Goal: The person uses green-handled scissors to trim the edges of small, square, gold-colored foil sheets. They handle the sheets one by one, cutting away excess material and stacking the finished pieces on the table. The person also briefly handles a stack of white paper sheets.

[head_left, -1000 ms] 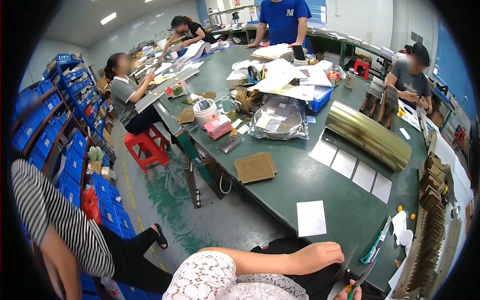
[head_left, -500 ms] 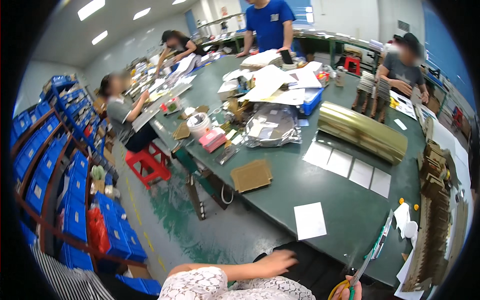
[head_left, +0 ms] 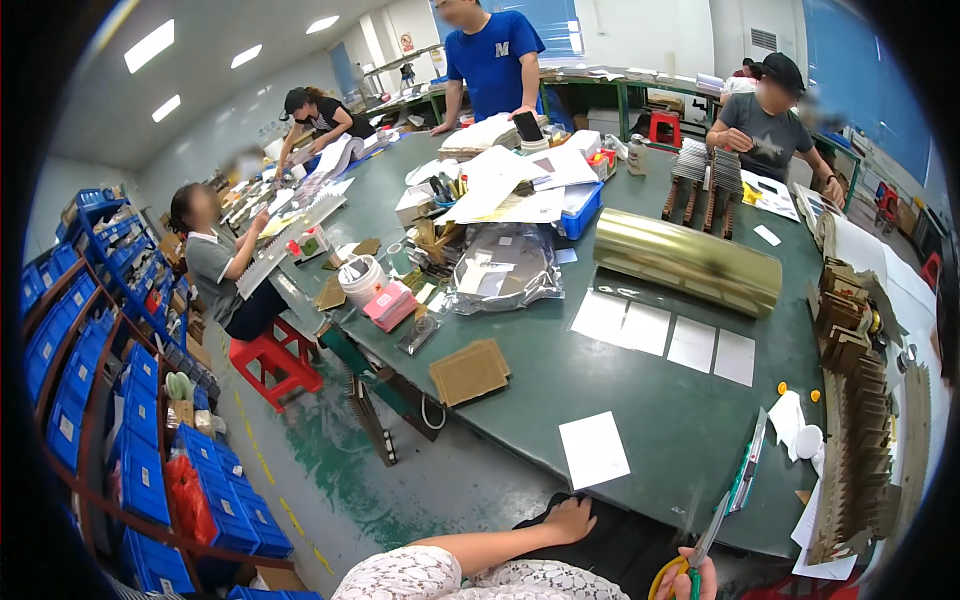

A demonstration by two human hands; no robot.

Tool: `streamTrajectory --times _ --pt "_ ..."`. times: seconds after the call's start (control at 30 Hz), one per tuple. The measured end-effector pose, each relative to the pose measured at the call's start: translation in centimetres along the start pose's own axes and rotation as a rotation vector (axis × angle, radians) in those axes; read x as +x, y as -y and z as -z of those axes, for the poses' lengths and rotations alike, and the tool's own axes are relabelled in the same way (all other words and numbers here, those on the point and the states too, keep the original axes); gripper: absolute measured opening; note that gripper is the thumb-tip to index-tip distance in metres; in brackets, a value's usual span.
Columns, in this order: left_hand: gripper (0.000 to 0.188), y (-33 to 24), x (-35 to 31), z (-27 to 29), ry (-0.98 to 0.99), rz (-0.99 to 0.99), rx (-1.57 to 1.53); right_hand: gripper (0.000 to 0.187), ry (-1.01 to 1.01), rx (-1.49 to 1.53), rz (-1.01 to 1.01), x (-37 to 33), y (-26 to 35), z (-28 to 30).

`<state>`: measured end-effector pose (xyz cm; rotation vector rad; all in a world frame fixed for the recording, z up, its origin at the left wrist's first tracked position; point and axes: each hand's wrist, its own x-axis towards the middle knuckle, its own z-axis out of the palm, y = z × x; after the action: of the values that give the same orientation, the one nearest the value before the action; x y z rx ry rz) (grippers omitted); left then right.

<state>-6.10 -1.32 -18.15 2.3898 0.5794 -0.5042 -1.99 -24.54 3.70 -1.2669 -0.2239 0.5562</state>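
The right hand [head_left: 706,576] grips the scissors [head_left: 713,528] by their handles at the surface [head_left: 660,425]'s near edge, blades pointing far. To their left, the left hand [head_left: 570,520] lies loosely spread on black cloth [head_left: 632,528], apparently empty.

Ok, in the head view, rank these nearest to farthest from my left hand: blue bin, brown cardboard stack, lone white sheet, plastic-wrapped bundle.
From your left hand:
1. Lone white sheet, just beyond it.
2. Brown cardboard stack, farther up and left.
3. Plastic-wrapped bundle, beyond the stack, right of it.
4. Blue bin, behind the bundle, rightward.
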Motion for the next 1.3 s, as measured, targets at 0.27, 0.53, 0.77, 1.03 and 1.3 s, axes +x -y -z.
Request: streamTrajectory --times 0.27,0.53,0.77,1.03,1.3 --pt "0.042 -2.6 -3.5 2.0 -0.045 -0.442 0.078 0.037 0.003 -0.035 0.008 0.4 -0.9 0.4" --pt "0.04 -3.9 -7.0 3.3 0.085 -0.527 -0.117 0.035 0.064 0.034 -0.086 0.4 0.2 -1.4" --pt "0.037 -5.3 -9.0 4.9 0.149 -0.539 -0.057 0.039 0.265 -0.073 0.072 0.2 0.0 -1.8" --pt "0.046 -6.2 -10.5 10.9 0.299 -0.582 -0.332 0.067 0.104 0.109 -0.145 -0.2 -0.6 -1.6" --pt "0.034 -7.8 -13.1 19.1 0.181 -0.45 -0.735 0.06 0.149 0.117 -0.153 0.1 -0.5 -1.0"
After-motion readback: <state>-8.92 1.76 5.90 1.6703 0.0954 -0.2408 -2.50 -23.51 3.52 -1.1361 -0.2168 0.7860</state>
